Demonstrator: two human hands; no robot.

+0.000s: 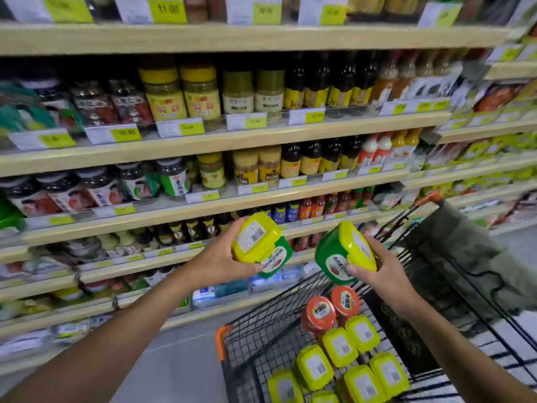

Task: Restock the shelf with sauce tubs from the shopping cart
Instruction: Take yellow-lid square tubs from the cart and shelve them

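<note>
Forearms reach in from the near edge. Left hand (220, 258) grips a green, yellow-lidded sauce tub (260, 245), fingers curled round it. Right hand (379, 273) grips a second tub (344, 254) likewise. Both are held above the cart (261, 324), near the shelf (203, 145). More tubs (315, 367) and red-lidded jars (321, 312) lie in the cart, near right.

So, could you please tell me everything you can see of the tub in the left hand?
The tub looks plastic: green body, closed yellow lid with a white barcode sticker, a round printed label on its side. It is tilted, lid toward the camera, in the air before the shelves. Only the left hand grips it.
</note>
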